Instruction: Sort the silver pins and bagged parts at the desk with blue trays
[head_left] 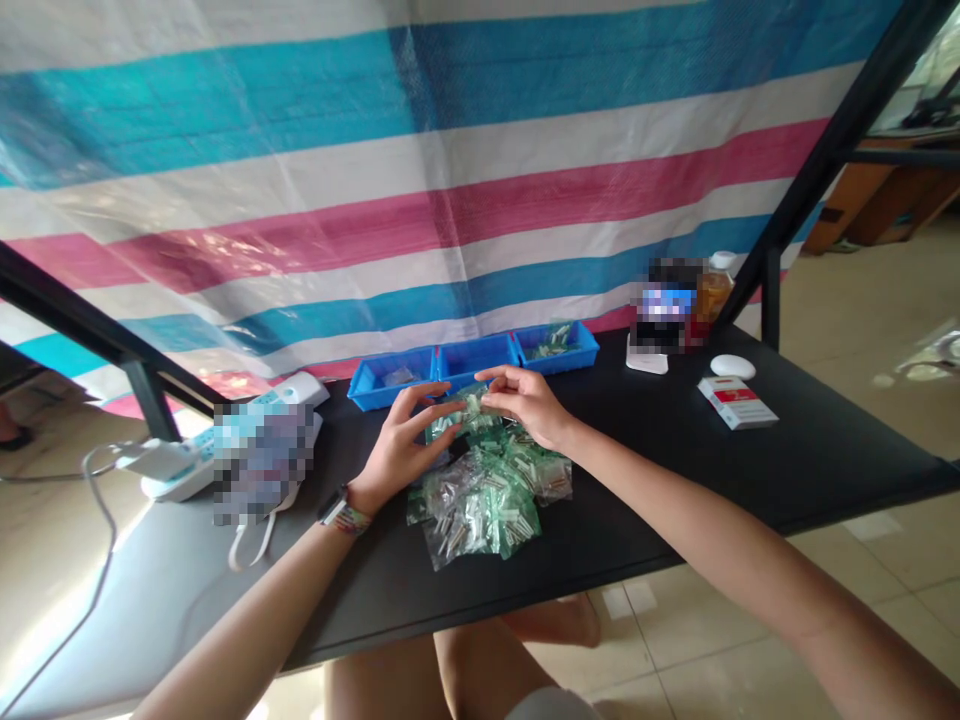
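Note:
A heap of small clear and green plastic bags point(484, 495) holding little white parts lies in the middle of the black table point(675, 470). My left hand point(401, 445) and my right hand point(525, 400) meet above the far side of the heap, both pinching one small bag point(466, 408) between their fingertips. A watch and a woven band sit on my left wrist. Three blue trays point(476, 362) stand in a row just behind my hands; the right one holds a few bags.
A striped blue, pink and white tarp hangs behind the table. A white power strip point(180, 465) with a cable lies at the left. A red and white box point(737, 402), a white round item point(732, 366) and a bottle point(712, 290) stand at the right.

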